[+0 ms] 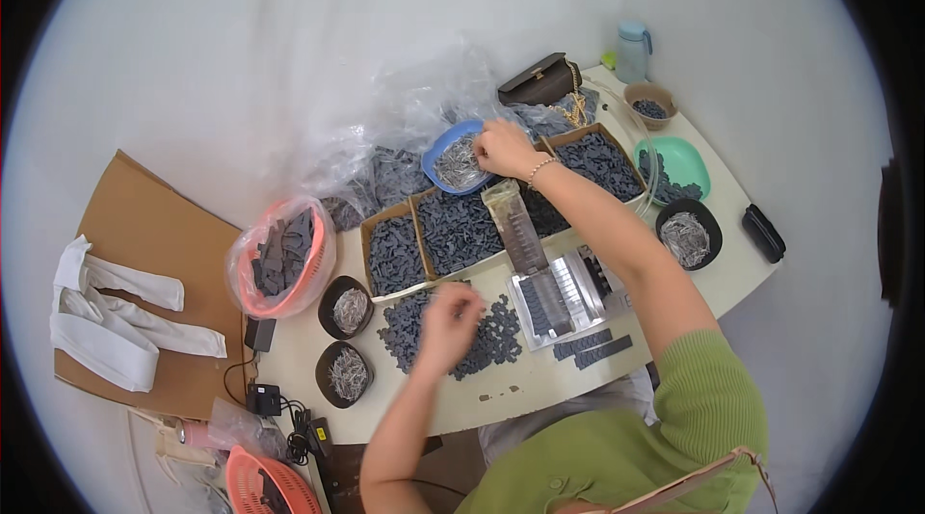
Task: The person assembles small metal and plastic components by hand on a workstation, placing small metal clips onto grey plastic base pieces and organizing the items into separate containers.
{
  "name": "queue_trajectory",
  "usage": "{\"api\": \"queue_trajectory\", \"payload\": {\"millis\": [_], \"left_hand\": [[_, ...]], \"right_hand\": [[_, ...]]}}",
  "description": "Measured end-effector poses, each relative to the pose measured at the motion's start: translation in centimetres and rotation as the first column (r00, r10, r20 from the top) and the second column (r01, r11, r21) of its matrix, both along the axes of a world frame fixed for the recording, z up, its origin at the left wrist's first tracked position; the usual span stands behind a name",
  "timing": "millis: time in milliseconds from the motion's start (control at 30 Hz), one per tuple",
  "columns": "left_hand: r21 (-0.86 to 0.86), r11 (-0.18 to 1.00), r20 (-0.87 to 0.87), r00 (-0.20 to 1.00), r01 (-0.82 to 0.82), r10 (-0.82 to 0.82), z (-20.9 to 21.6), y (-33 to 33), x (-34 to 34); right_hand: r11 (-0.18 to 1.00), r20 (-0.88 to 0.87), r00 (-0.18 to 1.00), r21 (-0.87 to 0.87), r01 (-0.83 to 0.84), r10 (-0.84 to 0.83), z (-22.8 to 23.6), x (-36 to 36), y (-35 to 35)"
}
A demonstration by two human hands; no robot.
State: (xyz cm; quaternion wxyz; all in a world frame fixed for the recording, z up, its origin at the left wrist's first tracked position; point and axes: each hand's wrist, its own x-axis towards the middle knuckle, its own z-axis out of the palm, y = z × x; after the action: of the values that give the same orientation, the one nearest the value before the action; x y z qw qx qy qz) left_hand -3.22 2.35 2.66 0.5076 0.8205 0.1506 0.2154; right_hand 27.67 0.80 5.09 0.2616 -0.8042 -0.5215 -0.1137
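Above a heap of small dark grey plastic pieces on the table hovers my left hand, its fingers bent but smeared by motion. My right hand reaches far across to a blue bowl filled with thin silvery pins. Its fingers are closed together at the pins, and what they pinch is too small to make out. Between my arms stands a clear fixture with rows of dark grey pieces in it. A transparent chute rises behind it, also with dark pieces inside.
Cardboard trays of grey pieces line the back. Dark bowls of pins stand left, another black bowl right. Grey strips lie near the front edge. A pink basket, green plate and black case flank them.
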Motion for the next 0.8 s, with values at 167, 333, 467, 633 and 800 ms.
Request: {"api": "queue_trajectory", "payload": {"millis": [167, 333, 467, 633, 800], "left_hand": [[0.442, 0.895, 0.084, 0.991, 0.057, -0.105, -3.3, -7.0, 3.1], [0.641, 0.768, 0.098, 0.991, 0.008, -0.092, -2.2, -7.6, 3.3], [0.702, 0.712, 0.112, 0.985, 0.012, -0.128, -1.7, -7.8, 2.9], [0.614, 0.788, 0.106, 0.994, -0.057, -0.011, -2.4, -6.6, 2.5], [0.637, 0.771, 0.053, 0.998, -0.009, -0.033, -3.3, -5.7, 2.6]], "right_hand": [[0.939, -0.289, 0.935, 0.329, -0.104, 0.205, 1.2, -1.6, -3.5], [0.899, -0.49, 0.772, 0.057, -0.435, 0.405, 2.0, -7.0, -11.5], [0.894, -0.151, 0.904, -0.152, -0.421, 0.4, -1.6, -10.7, -14.6], [0.936, 0.109, 0.938, -0.174, -0.307, 0.328, -4.0, -12.7, -15.8], [0.934, 0.009, 0.935, -0.053, -0.354, 0.355, -3.8, -12.8, -16.9]]}}
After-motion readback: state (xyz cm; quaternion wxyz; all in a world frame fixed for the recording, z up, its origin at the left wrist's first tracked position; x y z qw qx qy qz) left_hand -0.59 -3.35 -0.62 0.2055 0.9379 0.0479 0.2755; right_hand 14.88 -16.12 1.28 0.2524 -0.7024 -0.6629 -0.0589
